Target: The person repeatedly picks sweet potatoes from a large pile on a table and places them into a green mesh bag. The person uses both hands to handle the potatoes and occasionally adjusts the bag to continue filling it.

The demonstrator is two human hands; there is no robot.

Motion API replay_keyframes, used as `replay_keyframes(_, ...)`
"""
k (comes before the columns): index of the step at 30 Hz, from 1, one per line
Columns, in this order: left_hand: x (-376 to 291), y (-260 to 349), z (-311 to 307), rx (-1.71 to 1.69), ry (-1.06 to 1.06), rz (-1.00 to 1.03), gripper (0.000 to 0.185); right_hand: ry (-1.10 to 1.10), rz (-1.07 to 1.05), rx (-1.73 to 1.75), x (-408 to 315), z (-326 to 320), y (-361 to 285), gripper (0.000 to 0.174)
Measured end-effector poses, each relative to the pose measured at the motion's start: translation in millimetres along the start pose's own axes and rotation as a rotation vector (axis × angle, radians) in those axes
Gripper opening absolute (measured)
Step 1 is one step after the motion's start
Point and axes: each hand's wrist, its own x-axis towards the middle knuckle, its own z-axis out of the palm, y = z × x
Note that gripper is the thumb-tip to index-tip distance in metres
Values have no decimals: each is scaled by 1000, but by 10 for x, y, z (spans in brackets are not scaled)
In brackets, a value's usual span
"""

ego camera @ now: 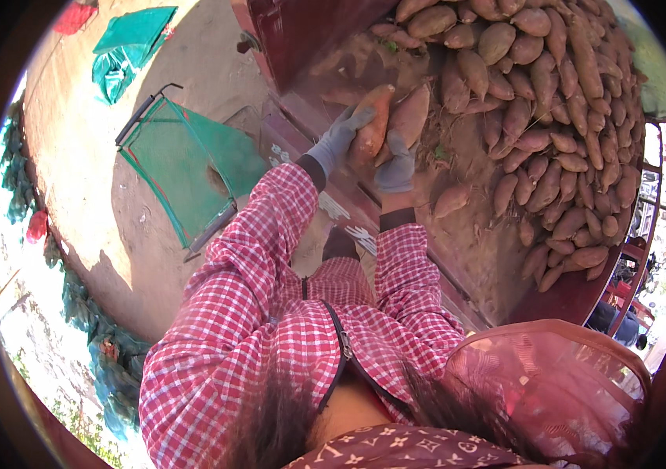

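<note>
My left hand (333, 140), in a grey glove, grips an orange-brown sweet potato (374, 120) that points away from me. Beside it, my right hand (397, 167), gloved the same way, holds a second, pinkish sweet potato (410, 117). Both are held above the edge of a soil-covered red truck bed (473, 234), close together; I cannot tell whether they touch. Behind and to the right rises a large heap of sweet potatoes (544, 129). A single loose sweet potato (451, 200) lies on the soil near my right wrist.
Left of me, a green mesh bag (174, 158) hangs on a metal frame over the ground. Folded green bags (133, 41) lie farther off. A red metal panel (303, 29) stands at the bed's far end; a pink mesh-covered shape (544, 387) is close at lower right.
</note>
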Motion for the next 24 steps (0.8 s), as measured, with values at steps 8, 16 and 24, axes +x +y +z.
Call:
replay_keyframes(8, -572, 182, 273, -30, -76, 146, 85, -155, -212, -239, -574, 804, -481, 88)
replay_keyframes(16, -2846, 766, -1067, -56, -76, 434, 94, -812, 28, -584, -1409, 2360, 201, 89)
replay_keyframes(24, -3418, 1149, -2333, -12, 862, 92, 77, -915, -156, -1757, -553, 2425, 523, 44)
